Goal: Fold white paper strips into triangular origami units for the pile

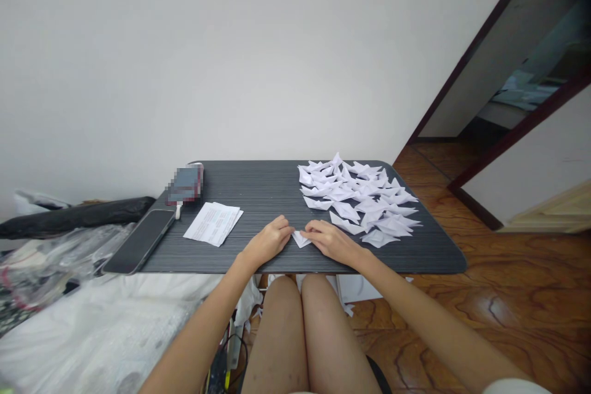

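Between my hands, near the front edge of the dark table (pixel 258 188), lies a small folded white paper (pixel 302 239). My left hand (pixel 272 237) pinches its left corner with curled fingers. From the other side my right hand (pixel 330 238) grips the right part of the same paper between thumb and fingers. Many folded paper boats (pixel 357 197) crowd together beyond and to the right of my right hand. A small stack of printed paper sheets (pixel 213 223) rests to the left of my left hand.
A dark-screened phone or tablet (pixel 139 241) lies at the table's left edge, with a blurred-out object (pixel 185 184) behind it. A white wall (pixel 231 55) rises behind the table. Plastic-covered bedding (pixel 106 326) is at left, and my knees are under the front edge.
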`<state>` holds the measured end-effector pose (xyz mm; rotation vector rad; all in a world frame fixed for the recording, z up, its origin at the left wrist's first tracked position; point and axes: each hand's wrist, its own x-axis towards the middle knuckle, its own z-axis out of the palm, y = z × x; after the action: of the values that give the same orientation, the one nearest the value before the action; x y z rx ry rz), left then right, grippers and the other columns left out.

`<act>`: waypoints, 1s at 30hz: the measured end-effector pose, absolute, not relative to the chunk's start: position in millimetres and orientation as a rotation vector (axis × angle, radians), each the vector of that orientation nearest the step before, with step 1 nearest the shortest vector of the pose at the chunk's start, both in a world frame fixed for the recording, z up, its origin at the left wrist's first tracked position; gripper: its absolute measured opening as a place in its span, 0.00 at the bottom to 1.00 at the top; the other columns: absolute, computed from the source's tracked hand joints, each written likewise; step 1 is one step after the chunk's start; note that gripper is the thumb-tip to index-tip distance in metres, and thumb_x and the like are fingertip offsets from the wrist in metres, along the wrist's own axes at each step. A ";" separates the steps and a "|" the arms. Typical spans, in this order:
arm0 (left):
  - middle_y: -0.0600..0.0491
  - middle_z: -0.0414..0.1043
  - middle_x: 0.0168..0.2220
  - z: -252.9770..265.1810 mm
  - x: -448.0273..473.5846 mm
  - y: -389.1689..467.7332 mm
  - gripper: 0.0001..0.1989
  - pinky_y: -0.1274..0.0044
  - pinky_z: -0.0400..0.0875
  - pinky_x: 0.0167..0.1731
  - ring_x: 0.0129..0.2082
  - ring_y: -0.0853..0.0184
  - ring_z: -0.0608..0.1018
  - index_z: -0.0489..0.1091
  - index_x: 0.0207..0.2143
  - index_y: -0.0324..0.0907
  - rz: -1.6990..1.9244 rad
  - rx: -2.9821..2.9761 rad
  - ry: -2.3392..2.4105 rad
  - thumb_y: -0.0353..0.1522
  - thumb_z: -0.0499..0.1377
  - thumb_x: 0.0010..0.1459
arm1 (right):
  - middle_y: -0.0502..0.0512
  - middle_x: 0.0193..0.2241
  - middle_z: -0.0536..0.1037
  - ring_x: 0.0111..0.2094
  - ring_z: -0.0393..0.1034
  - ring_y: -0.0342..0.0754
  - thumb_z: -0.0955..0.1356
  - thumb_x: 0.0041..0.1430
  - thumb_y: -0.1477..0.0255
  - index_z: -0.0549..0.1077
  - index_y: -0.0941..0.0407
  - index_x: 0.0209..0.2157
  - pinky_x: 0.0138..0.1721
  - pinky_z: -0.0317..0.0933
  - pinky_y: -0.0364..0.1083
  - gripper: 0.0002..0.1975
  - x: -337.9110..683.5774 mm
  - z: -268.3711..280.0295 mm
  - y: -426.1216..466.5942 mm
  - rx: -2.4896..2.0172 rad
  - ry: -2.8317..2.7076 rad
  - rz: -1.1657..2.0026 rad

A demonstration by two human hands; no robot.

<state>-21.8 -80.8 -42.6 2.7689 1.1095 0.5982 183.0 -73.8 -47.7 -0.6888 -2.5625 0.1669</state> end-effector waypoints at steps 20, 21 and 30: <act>0.46 0.61 0.48 -32.5 -25.1 -108.2 0.17 0.70 0.58 0.42 0.49 0.61 0.60 0.60 0.48 0.41 0.367 2.955 1.220 0.26 0.44 0.57 | 0.56 0.31 0.68 0.34 0.63 0.46 0.55 0.59 0.78 0.67 0.60 0.37 0.36 0.59 0.45 0.11 173.3 -38.4 -85.1 -0.596 -2.768 -0.086; 0.46 0.61 0.48 -32.3 -24.2 -109.5 0.17 0.70 0.58 0.41 0.49 0.61 0.61 0.60 0.48 0.41 0.342 2.956 1.233 0.25 0.44 0.56 | 0.57 0.31 0.68 0.33 0.63 0.46 0.55 0.59 0.78 0.67 0.60 0.37 0.36 0.59 0.45 0.12 172.6 -37.5 -85.3 -0.599 -2.778 -0.085; 0.48 0.65 0.48 -44.9 -21.9 -125.6 0.20 0.65 0.44 0.51 0.52 0.64 0.62 0.57 0.51 0.44 0.423 2.879 1.473 0.25 0.44 0.56 | 0.64 0.49 0.63 0.51 0.55 0.51 0.59 0.57 0.74 0.61 0.60 0.49 0.47 0.55 0.52 0.17 172.1 -38.3 -111.1 -0.808 -2.637 0.127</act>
<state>-21.9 -125.6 -44.9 2.8791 1.4725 0.4228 172.1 -111.1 -38.3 -0.8085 -2.6374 0.1274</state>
